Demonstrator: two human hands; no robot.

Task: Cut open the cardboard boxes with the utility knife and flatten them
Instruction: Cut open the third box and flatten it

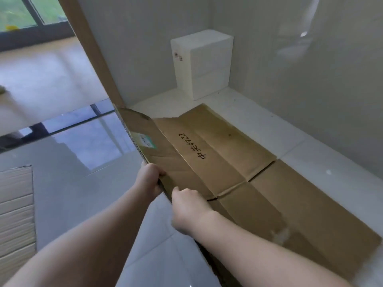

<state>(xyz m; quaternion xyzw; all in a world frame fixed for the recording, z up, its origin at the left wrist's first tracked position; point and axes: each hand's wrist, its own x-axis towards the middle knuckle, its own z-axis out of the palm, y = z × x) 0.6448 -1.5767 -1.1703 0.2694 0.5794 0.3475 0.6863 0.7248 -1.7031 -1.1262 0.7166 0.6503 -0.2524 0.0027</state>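
Note:
A flattened brown cardboard box (238,162) with black handwriting lies on the pale floor along the right wall. Its near left edge is lifted a little off the floor. My left hand (148,181) grips that edge from the left, thumb on top of the panel. My right hand (188,210) holds the same edge just below, its fingers curled over the cardboard. No utility knife is visible.
A white foam box (202,65) stands in the far corner. A tall cardboard sheet (91,52) leans upright against the wall end. Another flattened carton (16,210) lies at the left edge. Glossy floor tiles (83,193) spread to the left, with a window beyond.

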